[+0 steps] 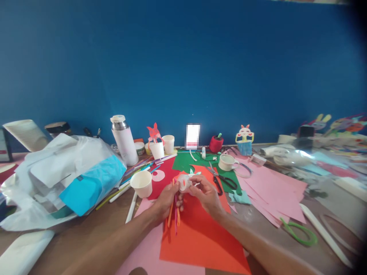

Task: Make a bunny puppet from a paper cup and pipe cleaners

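Translucent roll (pixel 184 183) between right hand (pixel 205 191) and left hand (pixel 167 199) gripping slim strips (pixel 176 215).

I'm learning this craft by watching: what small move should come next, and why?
Probably draw the right hand gently outward to free some tape: its fingers grip the edge of the tape roll, while the left hand steadies it beside orange strips.

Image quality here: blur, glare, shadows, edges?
Head view: far-right paper figures smeared; bright glare on the clear plastic near them; shadows across the orange sheet; white rectangle by the wall washed out, border pixelated; right edge darkened.
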A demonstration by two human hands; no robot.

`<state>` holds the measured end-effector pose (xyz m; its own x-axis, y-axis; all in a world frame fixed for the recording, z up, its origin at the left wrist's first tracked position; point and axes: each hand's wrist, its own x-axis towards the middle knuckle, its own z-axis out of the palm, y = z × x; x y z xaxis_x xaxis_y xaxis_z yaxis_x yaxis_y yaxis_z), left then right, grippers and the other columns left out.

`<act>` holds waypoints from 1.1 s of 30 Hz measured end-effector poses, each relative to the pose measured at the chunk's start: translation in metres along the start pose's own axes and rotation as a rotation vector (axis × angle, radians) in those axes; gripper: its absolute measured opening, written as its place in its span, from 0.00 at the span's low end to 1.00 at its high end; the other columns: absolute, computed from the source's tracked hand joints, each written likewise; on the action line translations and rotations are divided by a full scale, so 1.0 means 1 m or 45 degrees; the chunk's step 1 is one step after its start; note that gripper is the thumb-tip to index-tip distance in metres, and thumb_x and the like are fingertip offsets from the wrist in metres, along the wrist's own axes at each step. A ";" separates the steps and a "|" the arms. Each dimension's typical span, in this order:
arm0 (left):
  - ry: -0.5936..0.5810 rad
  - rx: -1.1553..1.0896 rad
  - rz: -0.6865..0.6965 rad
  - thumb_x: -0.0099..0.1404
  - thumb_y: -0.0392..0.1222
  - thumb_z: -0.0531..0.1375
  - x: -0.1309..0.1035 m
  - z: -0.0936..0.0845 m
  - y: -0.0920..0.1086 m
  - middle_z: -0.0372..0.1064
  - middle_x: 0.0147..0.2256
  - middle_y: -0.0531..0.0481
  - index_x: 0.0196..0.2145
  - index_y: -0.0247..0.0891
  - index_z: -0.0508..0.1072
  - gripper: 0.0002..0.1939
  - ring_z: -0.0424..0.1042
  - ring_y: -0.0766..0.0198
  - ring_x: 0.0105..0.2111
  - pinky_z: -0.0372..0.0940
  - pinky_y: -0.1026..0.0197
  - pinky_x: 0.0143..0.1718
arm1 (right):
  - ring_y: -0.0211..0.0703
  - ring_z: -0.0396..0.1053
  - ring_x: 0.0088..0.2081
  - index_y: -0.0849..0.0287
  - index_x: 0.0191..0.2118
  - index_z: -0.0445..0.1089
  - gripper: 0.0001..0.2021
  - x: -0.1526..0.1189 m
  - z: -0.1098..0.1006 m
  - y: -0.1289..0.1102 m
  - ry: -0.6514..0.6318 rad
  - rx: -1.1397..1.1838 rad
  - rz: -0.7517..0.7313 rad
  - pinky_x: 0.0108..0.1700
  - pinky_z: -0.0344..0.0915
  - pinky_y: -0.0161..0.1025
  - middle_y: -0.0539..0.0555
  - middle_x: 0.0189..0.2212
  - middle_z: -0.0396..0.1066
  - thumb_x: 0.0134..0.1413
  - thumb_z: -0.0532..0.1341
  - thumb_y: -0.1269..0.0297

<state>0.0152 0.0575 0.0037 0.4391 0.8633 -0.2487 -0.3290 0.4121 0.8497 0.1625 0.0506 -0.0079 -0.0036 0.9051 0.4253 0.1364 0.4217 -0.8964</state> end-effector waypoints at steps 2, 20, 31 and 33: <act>-0.010 -0.005 -0.001 0.59 0.53 0.52 0.001 -0.001 -0.001 0.54 0.16 0.59 0.25 0.36 0.60 0.16 0.51 0.75 0.11 0.58 0.67 0.13 | 0.38 0.65 0.32 0.57 0.35 0.68 0.06 0.001 0.000 0.001 0.022 0.052 0.011 0.32 0.63 0.34 0.53 0.35 0.66 0.49 0.58 0.64; -0.015 0.022 0.076 0.58 0.55 0.51 0.001 -0.001 -0.006 0.55 0.16 0.58 0.27 0.35 0.62 0.18 0.52 0.75 0.11 0.59 0.66 0.13 | 0.44 0.64 0.40 0.56 0.30 0.68 0.06 0.000 0.001 -0.005 0.025 0.146 0.031 0.41 0.63 0.38 0.53 0.33 0.66 0.49 0.58 0.61; 0.095 -0.006 0.081 0.56 0.54 0.52 0.004 -0.002 -0.006 0.54 0.15 0.60 0.24 0.36 0.60 0.17 0.51 0.75 0.11 0.58 0.67 0.13 | 0.43 0.61 0.43 0.56 0.29 0.66 0.05 -0.007 0.003 -0.008 -0.093 0.088 -0.075 0.45 0.59 0.38 0.54 0.38 0.62 0.52 0.56 0.64; 0.088 -0.021 0.040 0.56 0.55 0.53 0.004 -0.003 -0.006 0.55 0.15 0.60 0.25 0.36 0.60 0.17 0.51 0.75 0.11 0.58 0.67 0.14 | 0.43 0.61 0.43 0.56 0.30 0.66 0.04 -0.007 0.003 -0.009 -0.094 0.117 -0.065 0.46 0.59 0.39 0.54 0.39 0.63 0.52 0.56 0.64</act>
<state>0.0161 0.0598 -0.0039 0.3699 0.8938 -0.2537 -0.3560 0.3886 0.8499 0.1585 0.0409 -0.0033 -0.0813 0.8823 0.4636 0.0428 0.4678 -0.8828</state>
